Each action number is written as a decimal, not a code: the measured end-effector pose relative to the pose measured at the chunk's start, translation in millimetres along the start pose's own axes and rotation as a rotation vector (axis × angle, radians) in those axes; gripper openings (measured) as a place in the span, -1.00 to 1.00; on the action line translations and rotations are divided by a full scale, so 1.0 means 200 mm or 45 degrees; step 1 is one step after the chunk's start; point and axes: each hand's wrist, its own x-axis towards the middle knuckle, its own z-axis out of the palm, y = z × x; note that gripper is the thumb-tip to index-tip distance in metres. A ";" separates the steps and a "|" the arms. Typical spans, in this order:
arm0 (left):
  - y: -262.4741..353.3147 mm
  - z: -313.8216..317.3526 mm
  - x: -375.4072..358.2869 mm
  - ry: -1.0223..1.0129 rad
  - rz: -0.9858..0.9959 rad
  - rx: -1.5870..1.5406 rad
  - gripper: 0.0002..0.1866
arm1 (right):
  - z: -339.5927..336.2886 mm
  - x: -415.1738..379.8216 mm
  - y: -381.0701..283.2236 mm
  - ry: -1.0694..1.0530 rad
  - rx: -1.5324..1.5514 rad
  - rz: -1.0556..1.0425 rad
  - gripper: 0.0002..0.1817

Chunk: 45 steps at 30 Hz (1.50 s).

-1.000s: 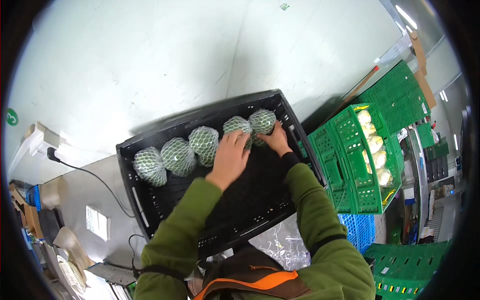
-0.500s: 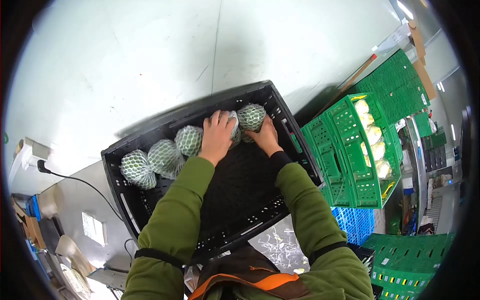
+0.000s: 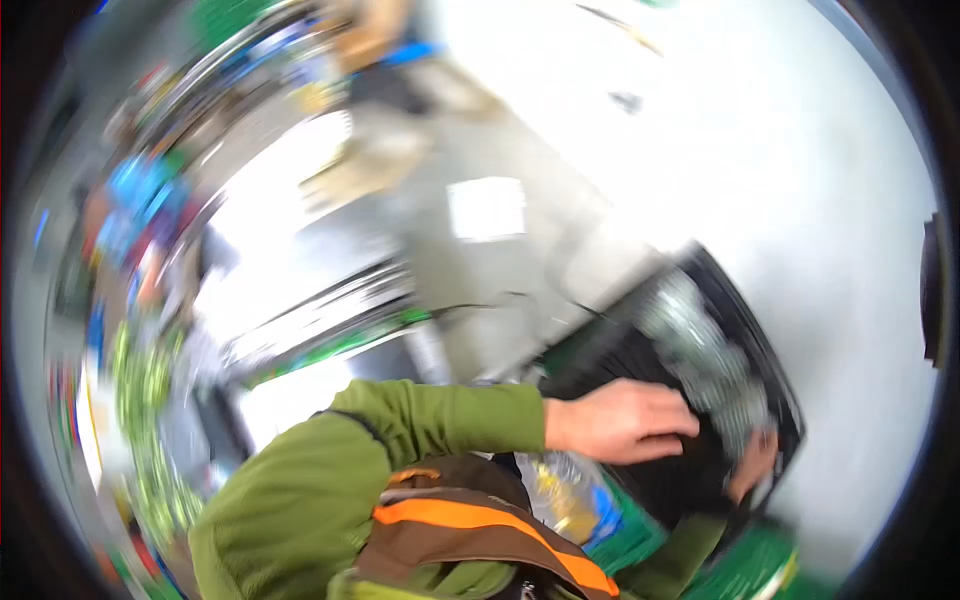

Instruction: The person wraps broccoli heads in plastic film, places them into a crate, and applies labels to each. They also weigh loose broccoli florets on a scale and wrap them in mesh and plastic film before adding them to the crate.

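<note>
Evidently, we had netted vegetables (image 3: 700, 340) lined inside one side of the black crate (image 3: 600, 370) (too blurred to count); our left hand (image 3: 625, 420) hovered, grip apart, our right hand (image 3: 757, 462) beside the row, grip impossible to tell.

Netted produce (image 3: 705, 355) lies in the crate (image 3: 600, 365), along its wall-side edge.

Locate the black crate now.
In the head view, the black crate sits at lower right, with the left hand over it and pale green produce inside.
</note>
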 end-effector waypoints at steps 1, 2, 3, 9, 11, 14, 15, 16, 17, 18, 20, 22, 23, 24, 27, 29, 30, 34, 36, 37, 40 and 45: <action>0.08 -0.16 -0.14 0.146 -0.004 -0.005 -0.76 | 0.08 -0.03 -0.12 0.066 0.077 -0.133 -0.56; 0.15 -0.32 -0.29 0.292 -0.081 0.071 -0.79 | 0.19 -0.08 -0.36 0.069 0.111 -0.199 -0.58; 0.23 -0.46 -0.43 0.415 -0.134 0.114 -0.83 | 0.29 -0.17 -0.60 0.103 0.133 -0.235 -0.59; 0.73 -1.20 -1.39 1.365 -0.578 0.668 -0.97 | 1.06 -0.95 -2.07 -0.803 0.984 -0.301 -0.64; 0.76 -1.39 -1.81 1.788 -0.777 0.542 -0.90 | 1.23 -1.30 -2.56 -1.160 1.069 -0.425 -0.65; 0.80 -1.70 -2.45 2.278 -0.907 0.439 -0.79 | 1.36 -1.87 -3.22 -1.676 1.164 -0.512 -0.67; 0.78 -1.79 -2.66 2.319 -1.053 0.626 -0.71 | 1.40 -2.05 -3.40 -1.823 1.118 -0.502 -0.66; 0.76 -1.87 -2.83 2.419 -1.115 0.610 -0.66 | 1.45 -2.23 -3.56 -1.967 1.070 -0.489 -0.66; 0.74 -1.96 -2.99 2.516 -1.180 0.597 -0.62 | 1.52 -2.41 -3.70 -2.097 1.003 -0.561 -0.63; 0.70 -2.06 -3.15 2.579 -1.230 0.514 -0.47 | 1.61 -2.58 -3.82 -2.229 0.930 -0.630 -0.61; 0.63 -2.29 -3.37 2.668 -1.273 0.463 -0.44 | 1.86 -2.90 -4.03 -2.335 0.712 -0.989 -0.42; 0.50 -2.50 -3.58 2.736 -1.280 0.405 -0.34 | 2.00 -3.18 -4.18 -2.326 0.488 -1.239 -0.33; 0.43 -2.58 -3.69 2.742 -1.248 0.423 -0.28 | 2.08 -3.34 -4.25 -2.310 0.297 -1.503 -0.24; 0.32 -2.65 -3.85 2.505 -1.449 0.603 -0.24 | 2.19 -3.47 -4.29 -2.382 0.319 -1.562 -0.24; 0.28 -2.76 -3.86 2.545 -1.515 0.257 -0.21 | 2.55 -3.72 -4.25 -2.617 0.022 -1.663 -0.05; 0.41 -2.77 -3.72 2.386 -1.345 -0.058 -0.27 | 2.60 -3.87 -4.23 -2.932 0.091 -1.429 -0.03; 0.38 -2.77 -3.80 2.402 -1.362 -0.059 -0.27 | 2.54 -3.90 -4.26 -2.965 -0.044 -1.325 -0.02; 0.34 -2.77 -3.79 2.346 -1.052 -0.081 -0.30 | 2.57 -3.83 -4.24 -2.688 0.270 -1.530 -0.12; 0.45 -2.84 -3.62 2.226 -1.199 0.311 -0.34 | 2.17 -3.62 -4.40 -2.545 0.573 -1.692 -0.18; 0.54 -2.89 -3.47 2.157 -1.013 0.308 -0.36 | 2.08 -3.50 -4.43 -2.514 0.585 -1.733 -0.26; 0.67 -2.99 -3.02 1.881 -0.896 0.108 -0.55 | 1.83 -3.10 -4.34 -2.063 0.609 -1.858 -0.33; 0.43 -2.84 -2.50 1.508 -0.940 -0.171 -0.57 | 1.45 -2.49 -4.00 -2.029 0.724 -1.604 -0.27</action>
